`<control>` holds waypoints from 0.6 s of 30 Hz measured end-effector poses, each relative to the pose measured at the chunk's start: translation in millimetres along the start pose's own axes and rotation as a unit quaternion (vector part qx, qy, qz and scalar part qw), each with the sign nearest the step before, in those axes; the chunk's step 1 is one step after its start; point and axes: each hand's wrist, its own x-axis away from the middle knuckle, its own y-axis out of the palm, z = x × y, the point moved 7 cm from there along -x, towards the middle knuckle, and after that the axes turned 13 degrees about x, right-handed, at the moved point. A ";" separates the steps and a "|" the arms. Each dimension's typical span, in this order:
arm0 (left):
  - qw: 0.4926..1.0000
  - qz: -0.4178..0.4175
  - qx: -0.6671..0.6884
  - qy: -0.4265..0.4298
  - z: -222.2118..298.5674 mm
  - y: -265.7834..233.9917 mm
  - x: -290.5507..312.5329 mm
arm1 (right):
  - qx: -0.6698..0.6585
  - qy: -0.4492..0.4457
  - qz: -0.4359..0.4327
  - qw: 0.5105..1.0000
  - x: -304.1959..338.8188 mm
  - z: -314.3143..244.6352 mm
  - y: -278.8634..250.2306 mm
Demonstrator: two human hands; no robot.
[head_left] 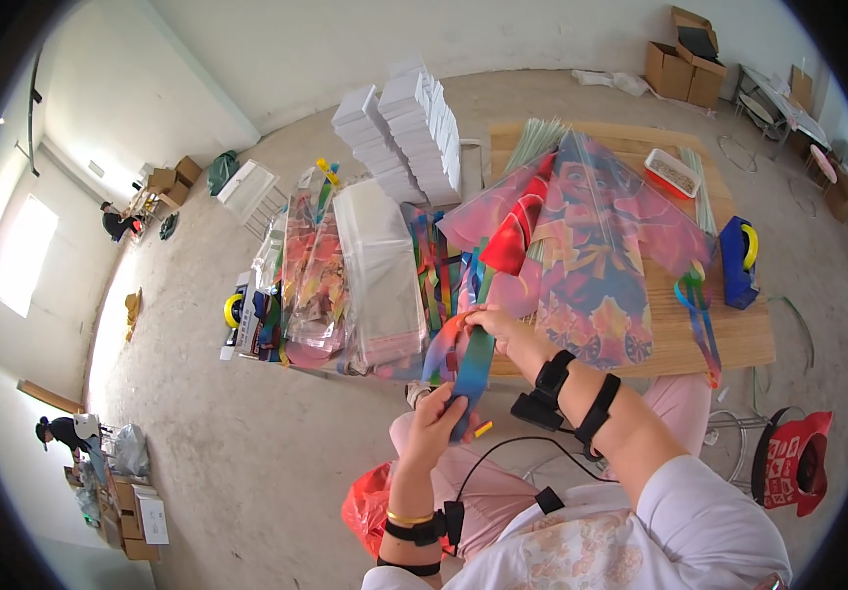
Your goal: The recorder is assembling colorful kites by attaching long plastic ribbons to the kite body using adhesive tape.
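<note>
Two hands are engaged on one rainbow ribbon point(477, 368). Left hand point(432, 418): fingers closed about its lower, blue stretch. Right hand point(499, 329): thumb and fingers pinching it higher up, beside an orange part. The ribbon runs between them at the near edge of the desk point(745, 340), above the lap; the paired grips appear intended to keep that stretch straight and untwisted. Whether it joins the green strip above could not be determined.

On the desk, a printed sheet point(596, 270) lies spread, presumably to avoid creasing. A blue tape dispenser point(736, 265) with a yellow roll stands at the right edge, seemingly positioned for the right hand's reach. A red-and-white tray point(668, 184) sits toward the back; its walls would contain the small loose pieces inside. Pale sticks point(537, 144) lie bundled at the far edge, probably to keep them together.

Clear plastic bags point(377, 265) lie flat in a pile on the left, behind which white stacks point(419, 138) stand tall, an arrangement judged to save surface.
</note>
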 end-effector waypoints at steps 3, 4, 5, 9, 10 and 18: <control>0.999 -0.002 0.044 0.003 30.3 -0.8 33.6 | -0.060 -0.002 0.060 0.996 3.9 -17.7 -8.2; 0.998 0.000 0.055 0.008 37.6 -3.8 41.2 | -0.088 -0.005 0.098 0.991 7.2 -25.1 -15.4; 0.998 -0.004 0.054 0.010 42.5 -7.9 48.6 | -0.089 -0.009 0.100 0.991 9.2 -33.9 -21.4; 0.997 0.000 0.074 0.011 44.6 -33.4 78.0 | -0.140 -0.020 0.070 0.987 32.4 -80.9 -11.6; 0.998 0.005 0.060 0.003 39.4 -38.9 82.5 | -0.145 0.011 0.071 0.987 41.2 -92.5 -4.8; 0.995 0.020 0.022 -0.095 -44.6 -53.9 79.9 | 0.084 -0.076 -0.030 0.993 39.8 -207.0 29.7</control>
